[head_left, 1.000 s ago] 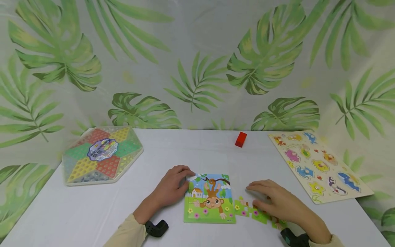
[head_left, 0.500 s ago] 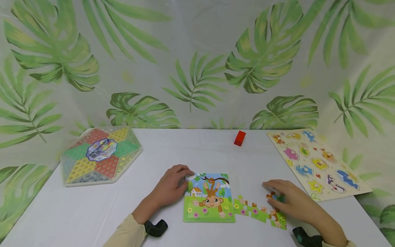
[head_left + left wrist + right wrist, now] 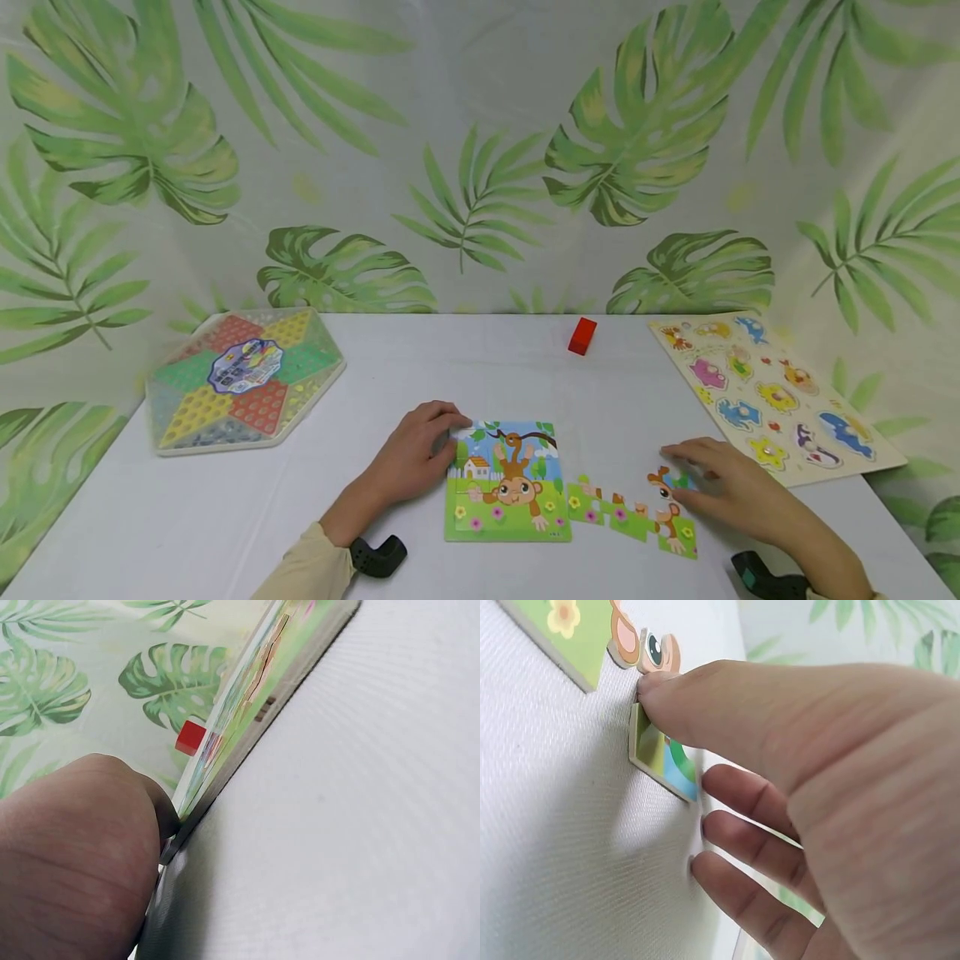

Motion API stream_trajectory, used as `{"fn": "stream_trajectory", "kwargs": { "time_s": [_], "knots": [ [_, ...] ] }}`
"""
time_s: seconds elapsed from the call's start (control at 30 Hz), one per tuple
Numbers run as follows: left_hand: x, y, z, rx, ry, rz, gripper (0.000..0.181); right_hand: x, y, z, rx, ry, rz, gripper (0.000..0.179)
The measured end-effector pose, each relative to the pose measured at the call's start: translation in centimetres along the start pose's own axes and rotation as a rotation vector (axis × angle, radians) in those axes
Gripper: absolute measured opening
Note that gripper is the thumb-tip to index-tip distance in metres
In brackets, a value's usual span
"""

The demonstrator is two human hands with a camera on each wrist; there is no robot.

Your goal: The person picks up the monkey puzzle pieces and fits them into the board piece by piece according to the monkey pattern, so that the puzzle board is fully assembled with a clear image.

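Observation:
My left hand [image 3: 422, 450] rests at the upper left corner of a square monkey jigsaw puzzle [image 3: 510, 492]; the left wrist view shows the thumb [image 3: 112, 847] against the board's edge [image 3: 247, 742]. My right hand [image 3: 731, 487] is over a loose puzzle piece [image 3: 660, 477] with the monkey's eye, its fingers loosely spread. The thumb [image 3: 705, 705] overlaps that piece in the right wrist view, hiding its middle. Other loose pieces [image 3: 628, 522] lie in a row right of the puzzle, one with a yellow flower [image 3: 562, 619] near the thumb.
At the back left lies a hexagonal Chinese checkers box [image 3: 247, 379]. A red block [image 3: 582, 336] stands near the back edge of the white table [image 3: 450, 358]. An animal peg puzzle board [image 3: 776, 400] lies at the right. A leaf-print cloth [image 3: 480, 167] hangs behind.
My right hand has moved right across the loose pieces, uncovering several of them, among them the piece with the monkey's eye. My left hand has stayed at the puzzle's corner.

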State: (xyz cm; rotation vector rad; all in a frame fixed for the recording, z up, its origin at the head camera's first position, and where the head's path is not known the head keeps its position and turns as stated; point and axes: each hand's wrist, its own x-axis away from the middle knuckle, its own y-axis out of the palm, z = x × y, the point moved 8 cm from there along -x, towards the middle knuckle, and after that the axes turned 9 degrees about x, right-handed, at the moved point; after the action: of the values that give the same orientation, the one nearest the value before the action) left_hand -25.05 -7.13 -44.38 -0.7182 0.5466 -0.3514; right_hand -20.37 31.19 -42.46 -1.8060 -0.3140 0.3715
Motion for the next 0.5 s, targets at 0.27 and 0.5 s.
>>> {"fn": "stream_trajectory", "kwargs": {
  "time_s": [0.27,0.5],
  "knots": [
    [-0.02,-0.06,0.13,-0.004,-0.006,0.007,0.028,0.03,0.18,-0.07,-0.008,-0.078,0.036,0.037],
    [0.03,-0.05,0.05,-0.007,-0.006,0.007,0.028,-0.09,0.16,-0.67,-0.009,-0.131,0.071,0.033]
  ]
}}
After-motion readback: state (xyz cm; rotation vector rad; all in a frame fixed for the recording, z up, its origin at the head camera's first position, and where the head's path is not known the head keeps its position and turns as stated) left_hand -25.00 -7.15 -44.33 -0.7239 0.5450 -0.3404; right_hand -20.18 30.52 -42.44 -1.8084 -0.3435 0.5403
